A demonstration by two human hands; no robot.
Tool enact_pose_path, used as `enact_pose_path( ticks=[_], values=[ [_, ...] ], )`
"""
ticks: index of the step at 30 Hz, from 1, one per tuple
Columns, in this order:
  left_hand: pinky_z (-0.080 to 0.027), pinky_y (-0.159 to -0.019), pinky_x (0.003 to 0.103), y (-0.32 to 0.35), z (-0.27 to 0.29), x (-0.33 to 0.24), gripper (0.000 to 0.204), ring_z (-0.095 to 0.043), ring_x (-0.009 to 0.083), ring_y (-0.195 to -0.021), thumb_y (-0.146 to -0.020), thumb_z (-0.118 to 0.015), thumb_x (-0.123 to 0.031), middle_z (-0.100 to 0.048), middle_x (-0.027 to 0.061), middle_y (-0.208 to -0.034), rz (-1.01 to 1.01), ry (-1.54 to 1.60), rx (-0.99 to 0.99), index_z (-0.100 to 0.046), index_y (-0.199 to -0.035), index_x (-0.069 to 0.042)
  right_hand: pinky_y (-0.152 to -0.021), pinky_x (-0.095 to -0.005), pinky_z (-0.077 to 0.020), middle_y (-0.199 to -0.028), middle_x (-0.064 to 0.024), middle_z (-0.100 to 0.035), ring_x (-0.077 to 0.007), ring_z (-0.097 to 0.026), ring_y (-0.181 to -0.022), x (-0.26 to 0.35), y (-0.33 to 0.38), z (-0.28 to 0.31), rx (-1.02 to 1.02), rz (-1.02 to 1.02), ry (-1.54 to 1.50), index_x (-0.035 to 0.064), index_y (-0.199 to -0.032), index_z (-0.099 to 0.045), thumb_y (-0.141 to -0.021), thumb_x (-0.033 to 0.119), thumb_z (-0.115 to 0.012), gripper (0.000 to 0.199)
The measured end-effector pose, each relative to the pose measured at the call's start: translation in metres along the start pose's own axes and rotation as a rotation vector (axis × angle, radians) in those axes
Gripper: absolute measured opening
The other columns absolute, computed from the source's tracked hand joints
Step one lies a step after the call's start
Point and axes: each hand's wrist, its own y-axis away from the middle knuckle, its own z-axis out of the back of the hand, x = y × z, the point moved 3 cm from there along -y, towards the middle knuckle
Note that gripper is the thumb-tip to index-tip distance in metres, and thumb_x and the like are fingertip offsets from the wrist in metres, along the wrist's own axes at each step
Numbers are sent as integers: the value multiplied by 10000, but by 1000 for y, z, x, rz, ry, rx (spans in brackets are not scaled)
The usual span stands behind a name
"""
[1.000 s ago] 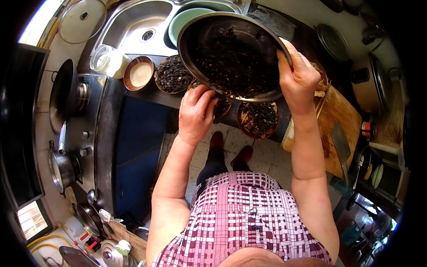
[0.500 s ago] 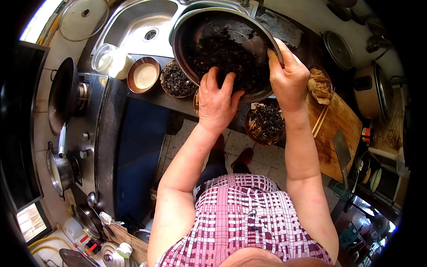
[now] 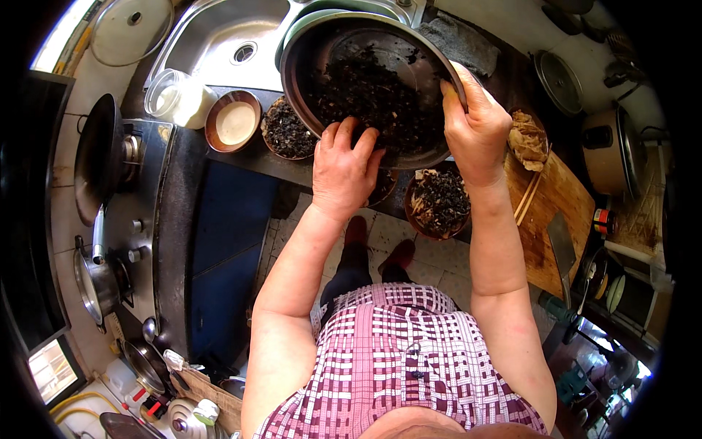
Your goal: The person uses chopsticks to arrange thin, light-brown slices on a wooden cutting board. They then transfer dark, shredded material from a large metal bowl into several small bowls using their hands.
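A large metal basin (image 3: 446,66) is tilted toward me, with dark chopped food (image 3: 369,91) spread over its inside. My right hand (image 3: 475,128) grips its right rim, thumb in front. My left hand (image 3: 342,168) is at the near rim, its fingers curled down into the dark food; their tips are partly hidden. Below the basin, a bowl (image 3: 385,189) is mostly covered by the basin and my left hand. Bowls topped with the same dark food stand to either side: the left bowl (image 3: 289,132) and the right bowl (image 3: 439,205).
A bowl of pale liquid (image 3: 237,124) and a clear jar (image 3: 178,99) stand left, before the sink (image 3: 212,44). To the right lie a cutting board (image 3: 563,197), chopsticks (image 3: 526,197) and a bowl of pale, crumpled food (image 3: 526,143). A wok (image 3: 99,157) sits on the stove.
My left hand has drawn back left and toward me, its fingers curling closer together. More of the bowl below shows to its right. My right hand and the basin have barely moved.
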Motion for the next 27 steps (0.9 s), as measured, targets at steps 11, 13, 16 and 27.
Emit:
enact_pose_path(
  ticks=[11, 13, 16, 27],
  values=[
    [-497, -825, 414, 5, -15, 13, 374, -573, 334, -932, -674, -655, 28, -595, 149, -1048, -55, 13, 52, -604, -1026, -86, -593, -348, -514, -768, -157, -664, -293, -646, -635, -3, 3, 1, 16, 31, 19, 69, -1105, -689, -804, -16, -673, 312],
    [-498, -827, 412, 5, -9, 11, 368, -575, 330, -925, -672, -654, 41, -597, 145, -1034, -64, 52, 57, -604, -1016, -78, -593, -346, -516, -766, -151, -664, -290, -645, -632, -7, 4, 1, 2, 33, 13, 74, -1104, -690, -804, -13, -675, 313],
    [-496, -836, 411, 11, -1, 11, 363, -575, 328, -930, -674, -655, 52, -597, 142, -1027, -56, 89, 82, -604, -1012, -68, -592, -344, -519, -764, -141, -663, -284, -643, -628, -10, 6, 4, -7, 29, 27, 83, -1103, -692, -804, -11, -679, 314],
    [-498, -849, 410, 30, 1, 18, 306, -581, 327, -953, -719, -654, 46, -606, 124, -1031, 23, 115, 170, -638, -1009, -52, -584, -348, -520, -739, -116, -651, -275, -634, -619, -17, 4, 13, -3, 17, 114, 112, -1111, -697, -804, 7, -686, 325]
  ],
)
